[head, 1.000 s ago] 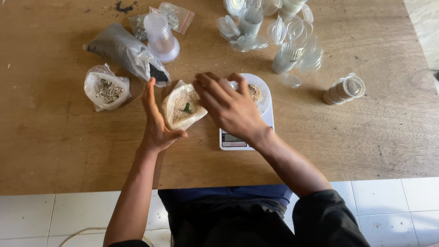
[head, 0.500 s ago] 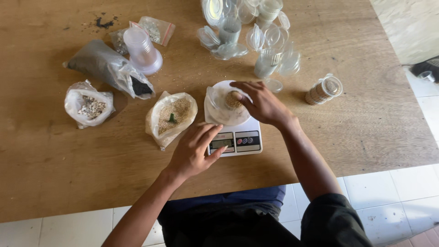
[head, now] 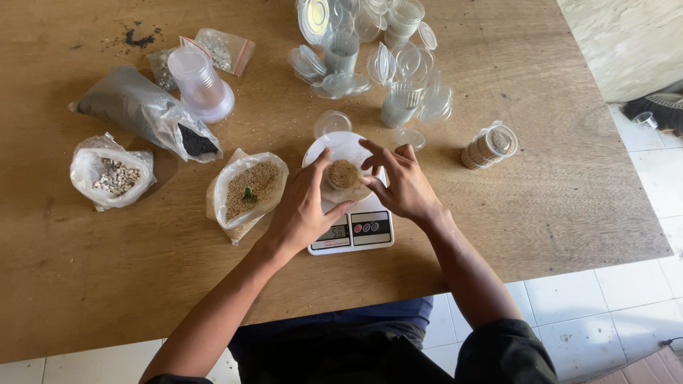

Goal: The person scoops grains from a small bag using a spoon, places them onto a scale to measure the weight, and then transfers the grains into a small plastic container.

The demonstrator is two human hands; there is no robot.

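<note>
**Small cup of tan grain held over the scale, both hands on it**

A small clear cup (head: pixel 343 175) filled with tan grain is held by both hands directly above the white digital scale (head: pixel 352 229), which serves as landmark here. The cup is gripped from the left by the left hand (head: pixel 302 210), thumb and fingers closed around its wall. The right hand (head: pixel 402 183) is curled over the cup's right rim, fingertips touching it; its grip is closed on the cup too. Whether the cup is resting on the scale's round white plate (head: pixel 341 147) or is lifted just off it cannot be told.

Relative to the scale:
- Just left: an open clear bag of tan grain (head: pixel 247 192) with a small green scoop-like piece inside (kind unclear).
- Further left: a clear bag of pale chunky gravel (head: pixel 110 176).
- Up-left: a long bag with black granules (head: pixel 146 112), and an upturned stack of clear cups (head: pixel 200 82) beside it.
- Behind: a loose pile of clear cups and lids (head: pixel 370 53); one lid (head: pixel 332 122) is lying just behind the plate.
- Right: a filled, lidded cup (head: pixel 489 145) on its side, well apart.

Everything is carried by the wooden bench (head: pixel 569 199).
</note>
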